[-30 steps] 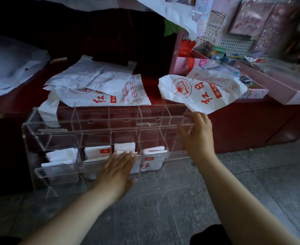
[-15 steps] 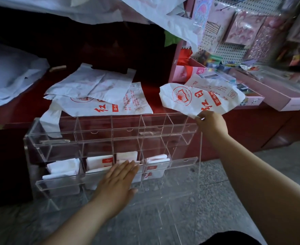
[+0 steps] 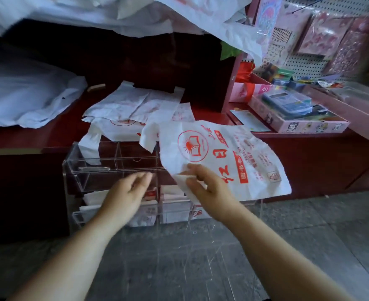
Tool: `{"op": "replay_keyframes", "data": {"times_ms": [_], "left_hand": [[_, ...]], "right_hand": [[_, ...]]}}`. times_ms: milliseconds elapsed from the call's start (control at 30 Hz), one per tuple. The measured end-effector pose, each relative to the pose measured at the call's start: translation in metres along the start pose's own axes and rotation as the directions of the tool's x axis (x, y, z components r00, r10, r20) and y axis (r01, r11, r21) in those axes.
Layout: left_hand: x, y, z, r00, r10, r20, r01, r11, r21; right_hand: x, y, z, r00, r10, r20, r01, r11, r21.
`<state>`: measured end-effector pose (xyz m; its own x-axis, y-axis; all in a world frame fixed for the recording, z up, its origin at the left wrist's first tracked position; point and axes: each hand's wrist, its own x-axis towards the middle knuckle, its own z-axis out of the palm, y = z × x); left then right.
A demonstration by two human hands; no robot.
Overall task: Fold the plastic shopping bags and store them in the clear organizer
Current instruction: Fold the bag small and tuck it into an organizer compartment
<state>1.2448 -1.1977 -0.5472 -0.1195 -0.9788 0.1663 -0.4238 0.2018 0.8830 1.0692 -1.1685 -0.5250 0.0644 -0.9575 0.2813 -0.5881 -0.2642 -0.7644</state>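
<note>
Printed bag [image 3: 222, 157] has come off the counter since half a second ago. It now hangs spread in the air, over the right half of the clear organizer [image 3: 87, 168]. White plastic, red book-and-sun emblem and red lettering face the camera.

Right hand [image 3: 209, 190] has drawn back toward the body. Its thumb and fingers pinch the bag's lower left corner.

Left hand [image 3: 127, 192] has lifted off the organizer's front. It is motion-blurred, fingers loosely bent, grasping nothing.

Organizer stands on the grey floor [image 3: 179, 268] against the red counter [image 3: 37, 135]. The visible upper compartments are bare; folded bags [image 3: 172, 209] sit in the lower row.

Unfolded bags [image 3: 131, 107] lie in a loose pile on the counter behind. One handle strap droops at the organizer's top left compartment; whether inside or behind it, cannot tell.

White sheeting [image 3: 27, 98] lies on the counter at far left. A pink box [image 3: 298, 124] of small goods sits at right, below a pegboard [image 3: 305, 64].
</note>
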Motion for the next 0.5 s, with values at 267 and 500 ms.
{"op": "replay_keyframes", "data": {"times_ms": [267, 500], "left_hand": [[0.01, 0.0, 0.008, 0.924, -0.378, 0.051, 0.364, 0.834, -0.415], [0.018, -0.011, -0.003, 0.915, -0.4, 0.05, 0.383, 0.823, -0.419]], "right_hand": [[-0.018, 0.001, 0.036, 0.962, -0.155, 0.224, 0.153, 0.988, 0.025], [-0.015, 0.027, -0.003, 0.946, 0.169, -0.276, -0.137, 0.982, 0.133]]}}
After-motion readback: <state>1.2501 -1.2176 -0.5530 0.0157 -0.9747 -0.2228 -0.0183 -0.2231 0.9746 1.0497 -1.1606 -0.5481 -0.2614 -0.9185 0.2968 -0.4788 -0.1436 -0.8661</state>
